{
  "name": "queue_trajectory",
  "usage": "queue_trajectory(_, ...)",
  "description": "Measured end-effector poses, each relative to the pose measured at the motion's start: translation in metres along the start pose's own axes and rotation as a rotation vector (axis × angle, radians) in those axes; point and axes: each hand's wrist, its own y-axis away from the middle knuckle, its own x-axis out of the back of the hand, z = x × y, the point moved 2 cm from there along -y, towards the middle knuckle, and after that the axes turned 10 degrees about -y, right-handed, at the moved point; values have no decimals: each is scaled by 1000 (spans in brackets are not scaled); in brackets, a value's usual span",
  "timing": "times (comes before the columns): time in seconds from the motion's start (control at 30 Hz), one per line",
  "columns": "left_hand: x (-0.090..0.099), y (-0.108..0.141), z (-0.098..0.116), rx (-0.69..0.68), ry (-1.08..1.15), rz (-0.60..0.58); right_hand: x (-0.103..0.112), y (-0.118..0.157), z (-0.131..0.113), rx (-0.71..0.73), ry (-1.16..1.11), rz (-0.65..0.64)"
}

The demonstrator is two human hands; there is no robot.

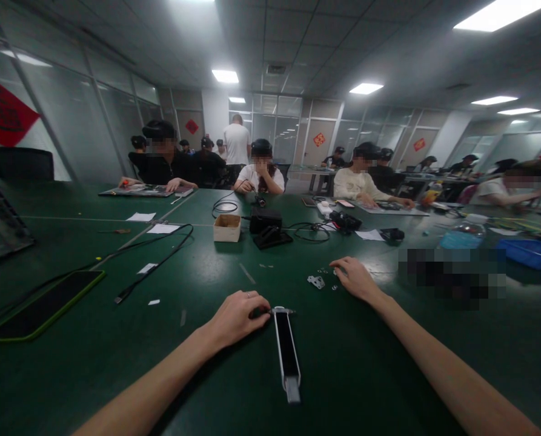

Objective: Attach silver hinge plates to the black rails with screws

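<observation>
Fingers of the left hand point(240, 318) pinched a rod point(291, 311) across the device's point(288, 351) far end, right hand point(355, 277) parted beside metal parts point(317, 282).

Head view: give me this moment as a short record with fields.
left hand: left hand, fingertips at one end of a thin rod across the long white-framed object
right hand: right hand, fingertips beside small metal parts
surface: green table
left side: green-edged dark pad
beyond hands: open box
right side: blue tray
unclear: left hand's grip; pixelated patch
</observation>
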Motion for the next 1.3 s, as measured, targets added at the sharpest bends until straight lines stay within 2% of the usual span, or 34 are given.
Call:
queue_trajectory(0.23,2,0,2,17,1,-5,-5,-2,-12,84,1,-77)
queue_trajectory(0.47,5,-1,4,37,11,-36,-2,-6,-26,131,144,-126)
queue_trajectory(0.6,5,-1,4,41,28,-36,2,-5,-30,154,189,-109)
queue_trajectory(0.73,4,0,4,45,34,-41,6,-1,-41,207,158,-17)
queue_trajectory(0.83,3,0,4,41,41,-40,8,5,-58,247,54,58)
queue_trajectory(0.97,5,0,5,72,52,7,9,17,-98,304,-226,80)
queue_trajectory(1.13,8,1,9,24,112,169,6,34,-151,305,-655,-22)
queue_trajectory(1.3,4,0,20,-103,199,370,-2,46,-172,277,-869,-150)
